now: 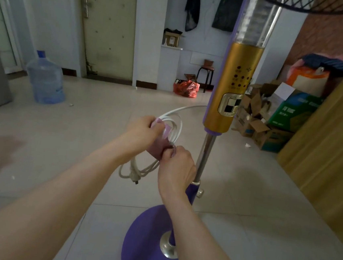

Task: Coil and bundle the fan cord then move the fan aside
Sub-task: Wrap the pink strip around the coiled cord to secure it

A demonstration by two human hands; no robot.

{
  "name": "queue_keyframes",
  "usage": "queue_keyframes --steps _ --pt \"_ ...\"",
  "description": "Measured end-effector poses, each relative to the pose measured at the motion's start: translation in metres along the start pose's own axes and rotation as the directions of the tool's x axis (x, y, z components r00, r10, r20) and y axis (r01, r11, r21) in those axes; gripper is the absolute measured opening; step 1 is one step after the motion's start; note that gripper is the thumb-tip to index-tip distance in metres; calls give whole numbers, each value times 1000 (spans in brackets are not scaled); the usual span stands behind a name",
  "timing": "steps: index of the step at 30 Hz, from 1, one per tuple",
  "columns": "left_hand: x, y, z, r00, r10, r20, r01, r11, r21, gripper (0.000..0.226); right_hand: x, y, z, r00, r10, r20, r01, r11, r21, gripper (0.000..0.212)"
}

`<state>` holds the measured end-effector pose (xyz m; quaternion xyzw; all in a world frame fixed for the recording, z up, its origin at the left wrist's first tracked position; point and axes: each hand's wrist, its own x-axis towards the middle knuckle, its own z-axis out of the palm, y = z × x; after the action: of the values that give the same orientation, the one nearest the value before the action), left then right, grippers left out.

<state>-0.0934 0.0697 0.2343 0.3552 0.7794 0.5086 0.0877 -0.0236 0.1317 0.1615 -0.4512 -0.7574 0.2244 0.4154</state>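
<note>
Fan cord [173,128]: white, coiled in loops, held in the air just left of the fan pole [205,154].
Left hand [143,127]: pinches the top of the coil with a pink strip [159,146].
Right hand [176,166]: closed on the lower end of the strip — below the left grip.
Plug [135,178]: hangs below both hands.
Open room: bare tile floor [81,142] left of the hands.
Edges: purple fan base [145,242] under the right forearm.
Containers: water jug [45,80] far left; open cardboard boxes [257,125] right of the fan — contents unclear.
</note>
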Motion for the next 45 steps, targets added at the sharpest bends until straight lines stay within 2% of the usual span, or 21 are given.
queue_keyframes --steps 2,3,5,7,10,14,16,18,21,24,26,27,28,30,31,34,37,38,40,42,45 --pt "-4 -4 4 998 50 -37 -45 989 140 20 1 0 -1 999 -18 -32 17 999 -29 24" --pt "-5 -6 5 997 65 -45 -58 986 156 27 2 0 -3 999 -23 -49 23 1000 -11 24" --pt "-7 -9 7 998 66 -14 -65 994 88 36 5 2 -7 998 -41 -43 44 996 74 25" --pt "-6 -11 9 998 66 9 -67 997 32 34 3 3 -11 995 -95 17 91 984 156 27" --pt "-9 -14 15 995 96 0 -96 994 47 26 -7 0 -12 981 -179 79 151 951 270 24" --pt "-16 -18 19 996 60 71 -39 965 -259 20 -5 -5 -19 956 -247 156 158 886 436 20" --pt "-15 -19 13 981 57 183 23 913 -407 32 0 -4 -27 930 -261 258 61 803 593 23" --pt "-10 -18 5 953 87 289 60 885 -462 38 4 0 -33 905 -268 330 -25 742 670 23" --pt "-7 -17 -1 916 95 390 88 900 -426 31 5 9 -36 870 -245 428 -159 683 713 27" --pt "-5 -20 -5 918 44 394 129 907 -401 24 7 19 -43 875 -106 472 -373 474 798 28" --pt "-4 -22 -5 916 9 401 150 920 -362 31 9 25 -48 871 -9 492 -455 364 812 22" --pt "-3 -22 -4 915 -5 404 150 932 -329 38 8 28 -50 877 4 480 -445 381 810 21" --pt "-3 -22 -1 918 -6 397 134 946 -295 42 5 29 -52 893 -20 449 -391 460 797 20" --pt "-6 -21 6 937 59 343 32 967 -252 37 0 27 -53 925 -166 341 -145 675 723 17" --pt "-8 -20 9 944 116 310 -35 966 -256 31 -1 25 -53 926 -238 294 -38 715 698 12" --pt "-10 -19 17 937 240 254 -164 943 -289 23 3 16 -56 928 -287 236 42 712 701 18" --pt "-12 -20 16 912 319 256 -252 931 -264 23 10 7 -60 900 -332 283 62 739 670 14" --pt "-12 -20 16 906 334 259 -269 929 -254 21 12 4 -60 888 -346 305 68 752 655 21" --pt "-12 -20 16 925 284 251 -231 948 -219 20 16 -1 -60 882 -356 309 94 775 624 24" --pt "-13 -20 14 925 273 264 -220 952 -213 30 18 -3 -58 879 -362 311 106 784 611 14" --pt "-15 -24 8 916 171 364 -72 960 -272 24 14 0 -55 864 -313 395 -39 740 672 9"
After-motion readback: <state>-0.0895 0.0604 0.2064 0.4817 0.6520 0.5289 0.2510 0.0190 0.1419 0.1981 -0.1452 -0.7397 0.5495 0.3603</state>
